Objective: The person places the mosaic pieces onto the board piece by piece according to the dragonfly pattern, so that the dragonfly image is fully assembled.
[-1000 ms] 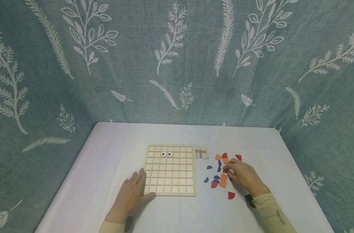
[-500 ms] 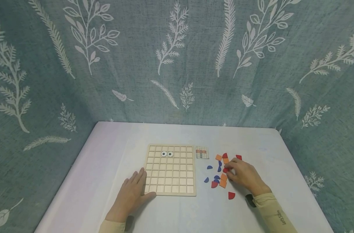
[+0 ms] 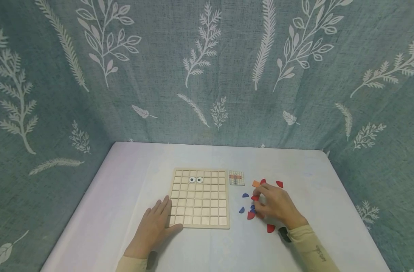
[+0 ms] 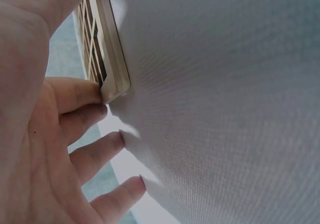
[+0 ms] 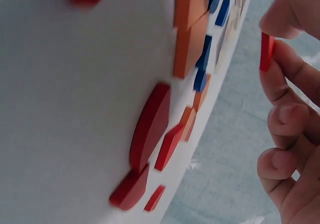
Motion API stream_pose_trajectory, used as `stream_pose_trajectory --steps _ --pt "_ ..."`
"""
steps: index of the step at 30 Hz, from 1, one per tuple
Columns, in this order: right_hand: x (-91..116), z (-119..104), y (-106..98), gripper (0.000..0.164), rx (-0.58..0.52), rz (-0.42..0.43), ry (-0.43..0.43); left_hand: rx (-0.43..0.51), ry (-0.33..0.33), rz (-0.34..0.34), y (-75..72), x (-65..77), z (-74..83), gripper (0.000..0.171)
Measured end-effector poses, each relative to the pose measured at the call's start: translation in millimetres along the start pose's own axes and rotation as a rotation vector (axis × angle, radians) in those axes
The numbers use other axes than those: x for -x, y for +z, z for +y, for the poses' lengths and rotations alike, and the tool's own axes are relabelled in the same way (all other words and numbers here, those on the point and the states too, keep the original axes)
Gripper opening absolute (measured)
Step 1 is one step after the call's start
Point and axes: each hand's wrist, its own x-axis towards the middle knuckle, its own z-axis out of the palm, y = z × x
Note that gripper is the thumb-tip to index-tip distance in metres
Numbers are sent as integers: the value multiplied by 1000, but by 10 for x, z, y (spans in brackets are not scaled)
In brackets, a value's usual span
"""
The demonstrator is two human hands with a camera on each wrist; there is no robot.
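Note:
My right hand (image 3: 276,204) pinches a red quarter-circle tile (image 5: 266,52) between thumb and fingers, raised off the table in the right wrist view. Beneath and around this hand lie several loose tiles: orange squares (image 3: 256,184), blue half-circles (image 3: 245,195) and red quarter-circles (image 3: 270,228). Some of them are hidden by the hand in the head view. My left hand (image 3: 152,226) rests at the left edge of a pale wooden grid board (image 3: 197,204), fingers extended and thumb by the near edge. Two white tiles with eyes (image 3: 192,180) sit side by side in the board's upper cells.
A small pattern card (image 3: 236,178) with a printed grid lies just right of the board. The white table (image 3: 152,158) ends at a green-blue leaf-patterned cloth (image 3: 159,75) at the back and sides.
The right hand has lifted the red quarter-circle tile from the pile and shifted left with it. The left hand has kept its place at the board.

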Motion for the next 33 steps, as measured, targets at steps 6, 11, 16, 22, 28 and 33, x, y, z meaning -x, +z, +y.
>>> stream_pose_trajectory --steps 6,11,16,22,28,33 --pt "-63 -56 74 24 -19 60 -73 -8 6 6 3 2 -1 91" --pt "-129 -137 134 20 -84 106 -134 2 2 0 -5 2 4 91" --pt "-244 -261 181 19 -102 117 -164 6 -4 -3 -10 2 12 92" --pt "-416 -411 263 20 -96 164 -221 -7 14 20 11 6 1 91" --pt "-570 -584 357 20 -148 148 -231 -11 20 26 18 6 -6 90" --pt "-680 -739 425 17 -186 131 -243 -17 16 15 14 4 -5 91"
